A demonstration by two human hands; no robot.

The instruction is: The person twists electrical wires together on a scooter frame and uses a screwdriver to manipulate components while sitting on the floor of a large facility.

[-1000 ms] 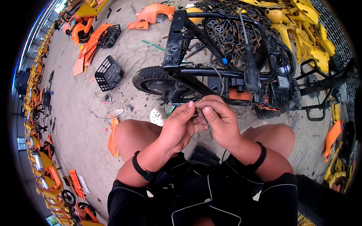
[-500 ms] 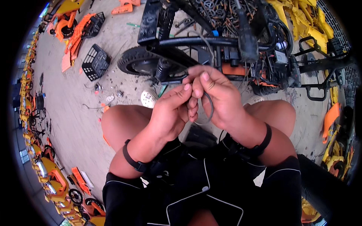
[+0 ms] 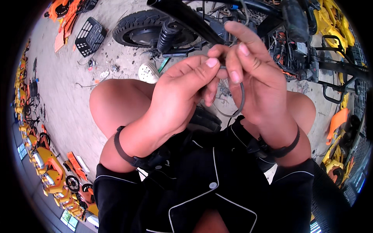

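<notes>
Both grips pinching thin grey wire [image 3: 237,104], left hand [image 3: 179,97], right hand [image 3: 254,79], loop hanging between them

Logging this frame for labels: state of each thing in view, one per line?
left hand: raised, fingertips pinching the grey cable
right hand: raised, fingers closed on the cable
grey cable: bent in a loop, hanging between both hands
scooter frame: stripped, wiring exposed
tyre: mounted on the wheel
black basket: detached, lying on the ground

Left hand [image 3: 182,93] and right hand [image 3: 254,77] raised together; fingers [image 3: 210,64] pinched, fingertips meeting.
</notes>
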